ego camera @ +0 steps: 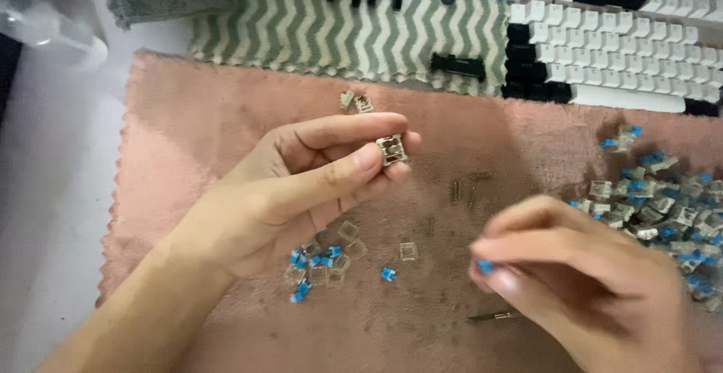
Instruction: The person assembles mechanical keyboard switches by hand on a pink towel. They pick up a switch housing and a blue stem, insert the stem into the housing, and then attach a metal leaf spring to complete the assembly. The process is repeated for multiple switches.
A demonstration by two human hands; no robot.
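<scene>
My left hand (301,185) holds a small clear keyboard switch housing (392,149) between thumb and fingertips, above the pink cloth (188,140). My right hand (580,283), blurred, pinches a small blue switch stem (486,266) at lower right. Beneath my left hand lie loose clear housings and blue stems (320,264). One blue stem (388,274) and one clear housing (408,250) lie apart between my hands. A few small springs (463,190) rest on the cloth near the middle.
A heap of switches with blue stems (663,207) fills the right side. Two small parts (356,102) lie at the cloth's top. Behind are a zigzag cloth (301,27) with black keycaps, white and black keycaps (617,42), and a thin metal tool (493,316).
</scene>
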